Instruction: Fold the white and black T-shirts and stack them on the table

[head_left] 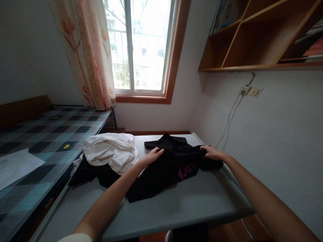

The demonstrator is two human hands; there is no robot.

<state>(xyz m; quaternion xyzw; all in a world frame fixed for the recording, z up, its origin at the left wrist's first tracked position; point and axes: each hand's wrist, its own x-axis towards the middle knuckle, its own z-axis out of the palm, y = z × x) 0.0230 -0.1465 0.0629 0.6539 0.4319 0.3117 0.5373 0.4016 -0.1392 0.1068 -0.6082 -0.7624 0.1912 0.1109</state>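
A black garment [161, 171] with pink lettering lies bunched and partly spread across the white table [196, 201]. My left hand [153, 156] is closed on its upper middle part, thumb and fingers pinching the cloth. On the right, my right hand [211, 152] grips the same garment near its right end, with the fingertips partly hidden in the folds. A crumpled white cloth [111, 149] rests at the table's left back, to the left of my left hand. Under and beside it lies more black cloth [93, 173].
A bed with a checked cover [60, 134] stands along the left, a paper sheet [20, 168] on it. Ahead are a window [143, 47] and a curtain [88, 53]. Wooden shelves [262, 40] hang at upper right, above a socket [248, 91] with cables.
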